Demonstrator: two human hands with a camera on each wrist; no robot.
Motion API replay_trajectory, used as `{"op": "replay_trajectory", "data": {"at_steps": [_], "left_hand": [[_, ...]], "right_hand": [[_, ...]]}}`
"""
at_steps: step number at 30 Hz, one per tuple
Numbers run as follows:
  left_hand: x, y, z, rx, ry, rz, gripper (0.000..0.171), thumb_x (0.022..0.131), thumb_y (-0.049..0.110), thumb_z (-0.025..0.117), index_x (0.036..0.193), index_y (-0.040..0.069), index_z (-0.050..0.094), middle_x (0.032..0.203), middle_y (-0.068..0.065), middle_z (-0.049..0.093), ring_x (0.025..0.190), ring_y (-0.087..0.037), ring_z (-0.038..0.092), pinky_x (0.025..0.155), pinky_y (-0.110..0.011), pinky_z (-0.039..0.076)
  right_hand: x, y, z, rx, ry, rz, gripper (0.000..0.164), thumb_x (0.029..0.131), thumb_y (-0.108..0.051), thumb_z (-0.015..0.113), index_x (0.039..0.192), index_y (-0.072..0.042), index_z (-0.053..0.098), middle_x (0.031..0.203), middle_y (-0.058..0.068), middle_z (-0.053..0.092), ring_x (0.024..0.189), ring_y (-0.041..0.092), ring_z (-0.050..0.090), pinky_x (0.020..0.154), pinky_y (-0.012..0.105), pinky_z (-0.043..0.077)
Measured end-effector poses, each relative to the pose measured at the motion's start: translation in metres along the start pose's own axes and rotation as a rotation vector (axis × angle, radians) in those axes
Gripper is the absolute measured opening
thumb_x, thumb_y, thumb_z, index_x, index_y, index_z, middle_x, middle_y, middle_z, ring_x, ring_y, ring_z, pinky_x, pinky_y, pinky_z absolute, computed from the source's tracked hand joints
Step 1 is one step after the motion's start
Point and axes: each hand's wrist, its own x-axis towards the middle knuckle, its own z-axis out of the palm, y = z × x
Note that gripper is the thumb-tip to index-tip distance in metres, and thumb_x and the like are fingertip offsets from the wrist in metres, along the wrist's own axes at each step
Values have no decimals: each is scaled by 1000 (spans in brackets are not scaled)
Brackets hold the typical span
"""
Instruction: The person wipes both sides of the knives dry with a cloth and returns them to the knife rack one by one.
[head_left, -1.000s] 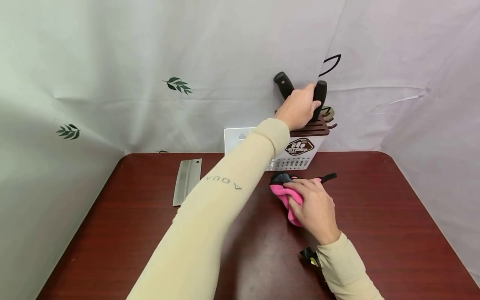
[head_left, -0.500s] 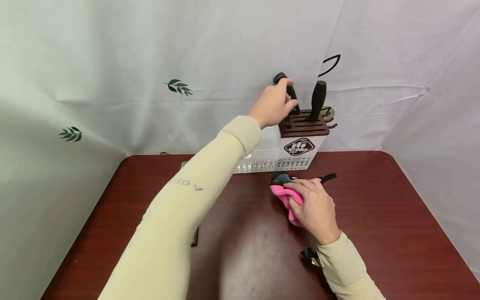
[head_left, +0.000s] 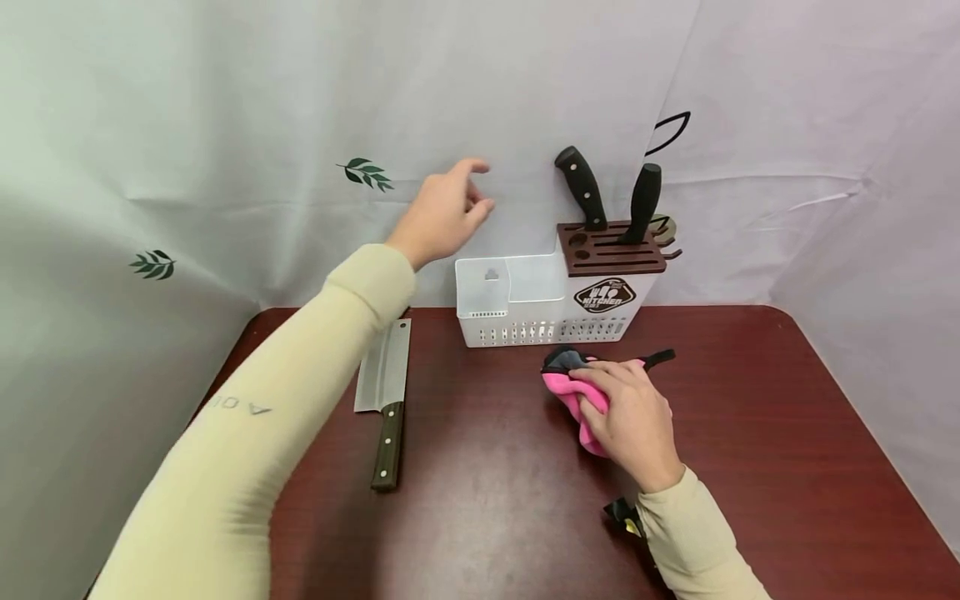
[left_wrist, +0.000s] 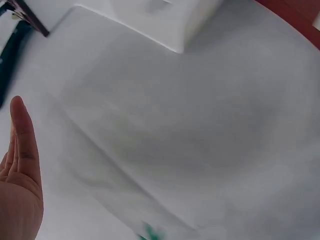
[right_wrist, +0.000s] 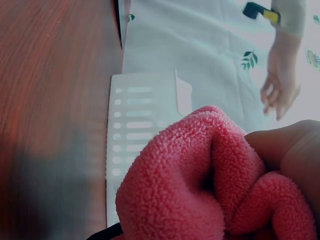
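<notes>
My left hand [head_left: 442, 212] hangs in the air left of the knife holder [head_left: 525, 332], fingers loosely bent and nothing in them. Two black-handled knives stand in the holder's brown slotted top: one knife handle [head_left: 582, 188] leans left, the other knife handle [head_left: 642, 202] leans right. My right hand [head_left: 630, 412] grips a bunched pink and grey fleecy cloth [head_left: 562, 382] on the table before the holder. Close up in the right wrist view, the pink cloth [right_wrist: 170, 175] is folded under my fingers. A cleaver [head_left: 387, 446] lies on the table at left, its blade partly behind my left sleeve.
The holder's white open bin [head_left: 483, 287] faces the left side, and hooks [head_left: 667, 242] stick out at its right. A dark strap with a yellow mark [head_left: 624, 517] shows beside my right sleeve. White curtain [head_left: 262, 125] hangs round the red-brown table [head_left: 480, 467].
My left hand has left the right knife handle, passed over the left one, and moved away to the left. Both knives stay in the holder. My right hand keeps its grip on the cloth.
</notes>
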Motion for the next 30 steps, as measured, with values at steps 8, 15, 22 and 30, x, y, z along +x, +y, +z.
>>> {"op": "replay_trajectory", "data": {"at_steps": [8,15,22,30], "left_hand": [[-42,-36,-20,44,60,-107,46,101,18,56,142,-2,47,103,-16,70,90,-27,66,83,-41,51],[-88,-57,-17,169,23,-183,49,100,20,58,141,-4,46,104,-17,71,85,-31,67,80,-47,51],[-127,-68,-5,252,-22,-218,51,99,21,59,139,-7,46,99,-18,70,83,-35,67,77,-51,52],[-168,-64,8,252,-8,-279,51,99,23,62,135,-10,49,94,-17,66,82,-31,65,73,-49,52]], "right_hand": [[-1,1,0,-2,0,-8,24,80,-14,79,103,-15,80,114,5,73,101,26,61,63,51,55],[-2,2,1,-4,4,-9,23,80,-14,79,103,-16,80,113,5,73,101,26,61,63,51,55],[-1,2,1,-3,12,-13,24,79,-14,79,103,-15,80,113,5,73,101,25,61,64,51,56],[-1,0,3,6,9,-14,23,80,-14,79,103,-15,80,113,5,73,101,24,61,63,48,55]]}}
